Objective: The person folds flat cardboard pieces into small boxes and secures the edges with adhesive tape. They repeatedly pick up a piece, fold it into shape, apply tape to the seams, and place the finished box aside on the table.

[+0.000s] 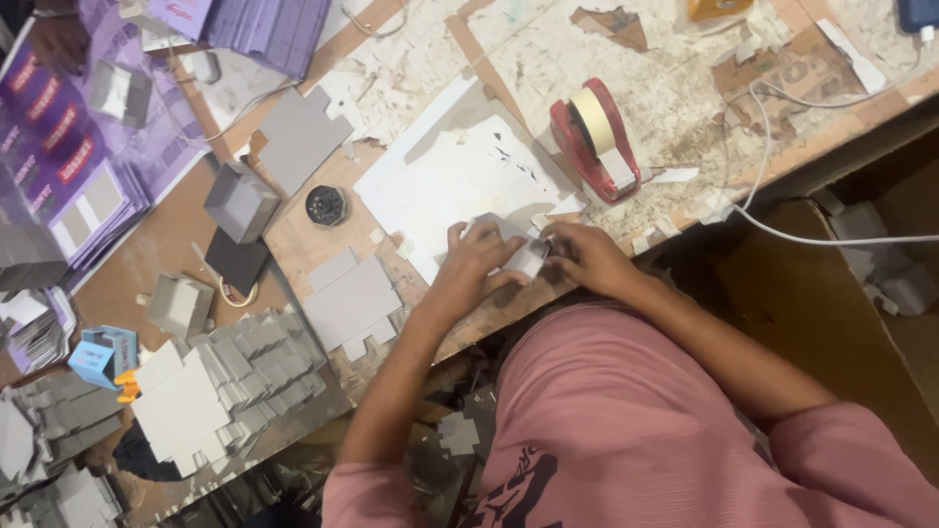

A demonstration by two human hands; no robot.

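Note:
My left hand (pixel 473 264) and my right hand (pixel 584 256) meet at the table's near edge. Both press on a small grey cardboard piece (pixel 515 244) that is partly folded between the fingers. It lies on a white sheet (pixel 460 181) spread over the worn table top. A red tape dispenser (pixel 593 139) with a roll of pale tape stands just beyond my right hand. Flat grey die-cut card blanks (pixel 350 301) lie to the left of my left hand.
Folded grey boxes (pixel 240 201) and a heap of grey blanks (pixel 230 381) fill the left side. Purple printed sheets (pixel 68 147) are stacked at far left. A black round lid (pixel 326 205), a blue dispenser (pixel 103 357) and a white cable (pixel 782 230) are also present.

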